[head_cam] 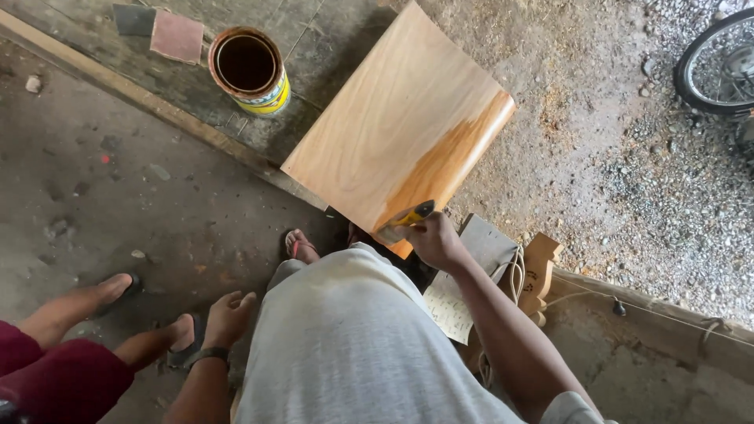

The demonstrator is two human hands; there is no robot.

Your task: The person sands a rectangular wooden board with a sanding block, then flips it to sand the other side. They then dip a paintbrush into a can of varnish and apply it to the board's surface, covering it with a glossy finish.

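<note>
A yellow-handled brush (408, 218) is gripped in the right hand (437, 241) against the near edge of the wooden board (397, 126). The left hand (228, 314) is held loosely open, empty. An open tin (250, 69) stands far left.

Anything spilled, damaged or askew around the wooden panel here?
No spill or damage shows. The wooden panel is only part coated: a darker glossy patch lies near the brush in the right hand. The open can stands upright. Sawdust litters the ground.
</note>
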